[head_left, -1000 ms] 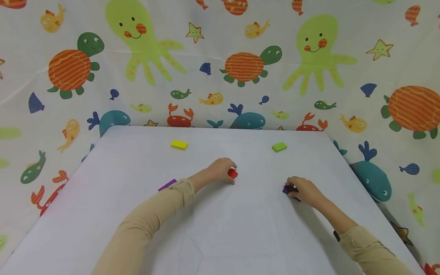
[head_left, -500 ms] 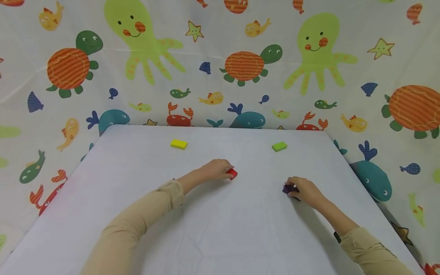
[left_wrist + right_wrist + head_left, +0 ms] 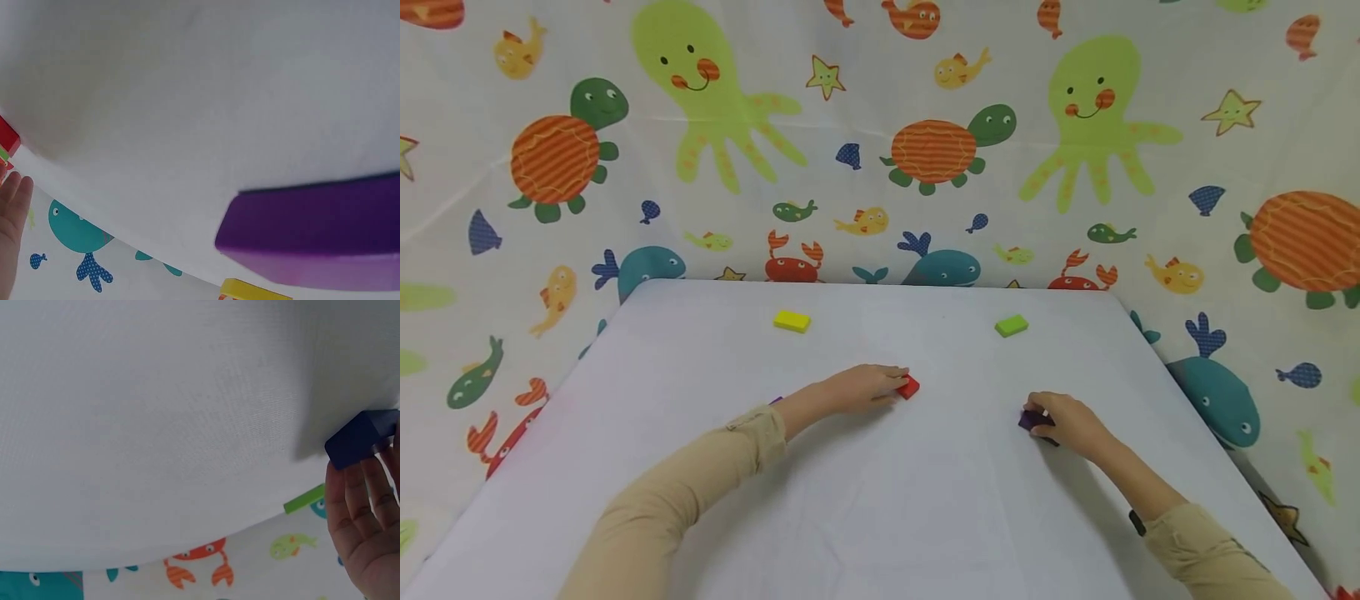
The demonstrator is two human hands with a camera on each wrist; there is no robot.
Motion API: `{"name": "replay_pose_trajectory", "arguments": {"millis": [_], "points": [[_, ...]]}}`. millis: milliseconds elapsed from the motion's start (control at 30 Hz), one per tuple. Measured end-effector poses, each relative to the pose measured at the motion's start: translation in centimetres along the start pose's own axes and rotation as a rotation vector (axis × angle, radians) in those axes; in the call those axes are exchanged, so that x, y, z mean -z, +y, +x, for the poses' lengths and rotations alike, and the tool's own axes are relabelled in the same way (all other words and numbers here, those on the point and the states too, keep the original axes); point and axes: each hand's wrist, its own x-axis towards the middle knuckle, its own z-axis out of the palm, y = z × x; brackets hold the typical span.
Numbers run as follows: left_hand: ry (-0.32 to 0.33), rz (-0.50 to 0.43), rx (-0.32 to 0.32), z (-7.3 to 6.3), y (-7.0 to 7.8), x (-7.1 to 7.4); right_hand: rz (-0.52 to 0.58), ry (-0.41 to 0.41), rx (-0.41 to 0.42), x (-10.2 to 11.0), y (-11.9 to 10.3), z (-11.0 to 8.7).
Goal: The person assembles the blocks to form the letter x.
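In the head view a red block (image 3: 908,387) lies near the middle of the white table. My left hand (image 3: 867,388) is at its left side, fingers stretched out and their tips overlapping the block. The left wrist view shows those fingers (image 3: 14,199) straight, just below the red block (image 3: 7,136). Farther right, my right hand (image 3: 1067,422) pinches a dark blue block (image 3: 1036,419) between thumb and fingers. That block (image 3: 354,439) shows an angled end in the right wrist view, and the hand hides part of it.
A yellow block (image 3: 792,322) lies at the back left of the table (image 3: 880,517), a lime green one (image 3: 1012,326) at the back right. A purple block (image 3: 319,219) is mostly hidden behind my left forearm in the head view. A sea-animal cloth (image 3: 850,108) hangs behind.
My left hand has let go of the red block: its curled fingers have straightened and drawn slightly left. The left forearm has also shifted left. My right hand keeps hold of the dark blue block.
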Motion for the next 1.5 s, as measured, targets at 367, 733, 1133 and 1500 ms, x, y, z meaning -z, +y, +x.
{"name": "replay_pose_trajectory", "arguments": {"millis": [367,733,1133,1500], "points": [[-0.045,0.104,-0.029,-0.4,0.4,-0.2,0.016,0.042,-0.008,-0.3,-0.1,-0.1],[-0.047,0.087,-0.012,-0.4,0.6,-0.4,0.013,0.086,-0.028,-0.4,-0.1,0.0],[-0.047,0.063,-0.013,-0.1,0.8,-0.7,0.009,0.057,-0.087,-0.8,0.4,-1.3],[-0.097,0.007,0.033,0.0,0.0,-0.6,-0.028,0.104,-0.015,-0.9,0.7,-0.6]]}}
